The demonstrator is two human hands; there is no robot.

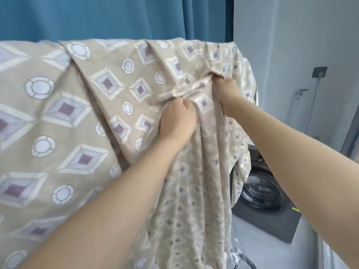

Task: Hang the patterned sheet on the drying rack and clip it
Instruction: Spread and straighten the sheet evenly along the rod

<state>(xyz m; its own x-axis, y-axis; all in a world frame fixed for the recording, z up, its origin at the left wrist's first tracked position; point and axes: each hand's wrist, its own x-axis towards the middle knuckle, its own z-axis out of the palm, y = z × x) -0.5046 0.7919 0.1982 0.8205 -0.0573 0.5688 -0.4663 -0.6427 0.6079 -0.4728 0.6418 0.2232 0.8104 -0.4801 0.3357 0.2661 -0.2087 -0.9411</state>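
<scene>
The sheet (81, 105) is beige, printed with white-edged diamonds that have mauve square centres and with white rings outlined in grey. The curtain (116, 16) behind it is plain teal. The wall (291, 35) is pale grey, and the washing machine (266, 193) is black.

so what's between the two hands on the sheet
In the head view, a bunched, folded ridge of the patterned sheet spans from the left hand to the right hand; both grip it.
</scene>
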